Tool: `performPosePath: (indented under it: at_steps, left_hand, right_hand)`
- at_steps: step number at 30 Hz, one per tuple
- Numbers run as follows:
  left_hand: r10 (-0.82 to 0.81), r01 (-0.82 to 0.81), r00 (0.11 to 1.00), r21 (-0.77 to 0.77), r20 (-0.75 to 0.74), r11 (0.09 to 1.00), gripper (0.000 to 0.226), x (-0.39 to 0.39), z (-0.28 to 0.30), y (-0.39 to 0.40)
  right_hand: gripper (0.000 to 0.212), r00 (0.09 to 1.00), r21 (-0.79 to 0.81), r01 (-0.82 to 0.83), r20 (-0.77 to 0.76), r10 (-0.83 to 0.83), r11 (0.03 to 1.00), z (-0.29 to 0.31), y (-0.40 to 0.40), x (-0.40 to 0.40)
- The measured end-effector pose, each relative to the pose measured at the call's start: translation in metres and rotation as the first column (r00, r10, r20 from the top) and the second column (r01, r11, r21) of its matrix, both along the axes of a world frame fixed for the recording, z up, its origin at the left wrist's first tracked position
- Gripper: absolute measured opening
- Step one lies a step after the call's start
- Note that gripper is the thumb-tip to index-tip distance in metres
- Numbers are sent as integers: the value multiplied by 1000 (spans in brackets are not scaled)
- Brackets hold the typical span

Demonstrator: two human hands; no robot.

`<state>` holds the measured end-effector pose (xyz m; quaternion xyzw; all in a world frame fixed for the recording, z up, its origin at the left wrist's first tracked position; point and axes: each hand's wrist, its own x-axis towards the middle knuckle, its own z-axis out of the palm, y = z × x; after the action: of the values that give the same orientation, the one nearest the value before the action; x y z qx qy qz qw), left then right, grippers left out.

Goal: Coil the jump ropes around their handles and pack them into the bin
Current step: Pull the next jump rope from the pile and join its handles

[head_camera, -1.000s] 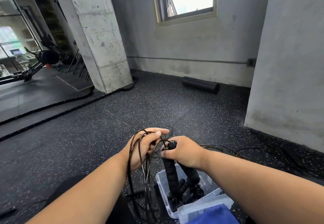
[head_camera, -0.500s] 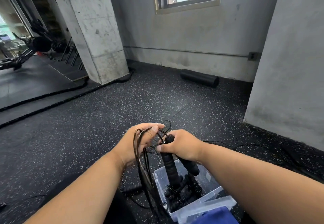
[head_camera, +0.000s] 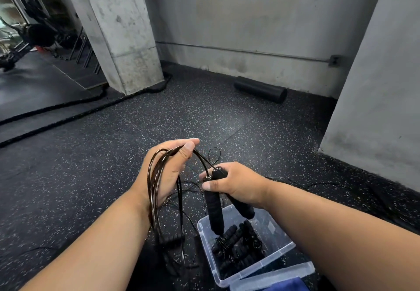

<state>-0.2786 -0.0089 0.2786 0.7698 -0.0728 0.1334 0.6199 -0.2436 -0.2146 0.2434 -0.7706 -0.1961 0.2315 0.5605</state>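
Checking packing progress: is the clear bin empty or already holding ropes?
Holding ropes: black foam handles and coiled cable lie inside the clear bin.

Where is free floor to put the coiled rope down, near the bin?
Free: speckled floor left of the left hand, toward the pillar. Crowded: loose cords right of the right hand; bin holds ropes.

Black rope (head_camera: 154, 177), black handles (head_camera: 214, 208); clear bin (head_camera: 281, 245); black floor (head_camera: 91, 165) (white speckles); blue cloth (head_camera: 288, 285).

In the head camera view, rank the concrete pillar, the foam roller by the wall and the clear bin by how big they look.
1. Concrete pillar, largest.
2. Clear bin.
3. Foam roller, though it lies much farther away.
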Motion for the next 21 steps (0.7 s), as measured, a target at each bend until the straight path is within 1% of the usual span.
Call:
performPosePath:
  at_steps: [4, 9, 11, 13, 15, 17, 19, 21]
  left_hand:
    - [113, -121, 989, 76, 95, 990, 21, 2, 12, 0]
    - [154, -172, 978, 127, 141, 977, 16, 7, 15, 1]
    - [118, -131, 988, 136, 100, 982, 20, 11, 14, 2]
    - [55, -53, 998, 137, -9, 989, 26, 13, 9, 0]
    - [7, 12, 996, 201, -92, 979, 28, 15, -1, -3]
    - [-43, 76, 986, 200, -164, 977, 24, 16, -12, -9]
    - [-44, 81, 983, 206, -178, 975, 7, 17, -19, -14]
    - [-42, 75, 990, 253, -134, 965, 10, 14, -17, -17]
  right_hand:
    - [28, 998, 75, -19, -56, 23, 997, -4, -1, 11]
    - [24, 998, 85, -25, -62, 31, 996, -10, 1, 19]
    - [23, 999, 79, 0, -33, 3, 997, -12, 0, 23]
    - [23, 1000, 72, 27, 7, -28, 997, -11, -1, 25]
    - [22, 999, 69, 39, 32, -42, 997, -10, -3, 26]
    - [23, 997, 30, 25, 67, -27, 999, -9, -1, 26]
    - [25, 997, -5, 6, 82, -6, 1000, -9, 1, 24]
    - [31, 997, -3, -4, 72, 4, 1000, -10, 1, 22]
